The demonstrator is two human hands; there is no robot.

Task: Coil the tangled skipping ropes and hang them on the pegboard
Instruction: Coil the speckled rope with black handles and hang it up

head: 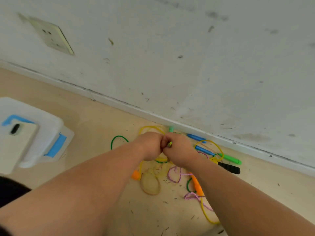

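**Two fists meet above the rope tangle**

The left hand (pixel 150 145) and right hand (pixel 179 150) are both curled tight, with their knuckles touching. The right hand pinches a yellow-green rope piece (pixel 169 144) that shows in the seam between them. Whether the left hand grips it too cannot be told.

The tangled skipping ropes (pixel 173 174) lie on the floor directly under and beyond both hands. A green loop (pixel 119 140) lies just left of the left hand. Blue handles (pixel 203 150), a green handle (pixel 231 159) and a black handle (pixel 229 167) lie to the right of the right hand. An orange handle (pixel 196 183) lies under the right forearm. A white box (pixel 51 133) sits well left of the left hand.
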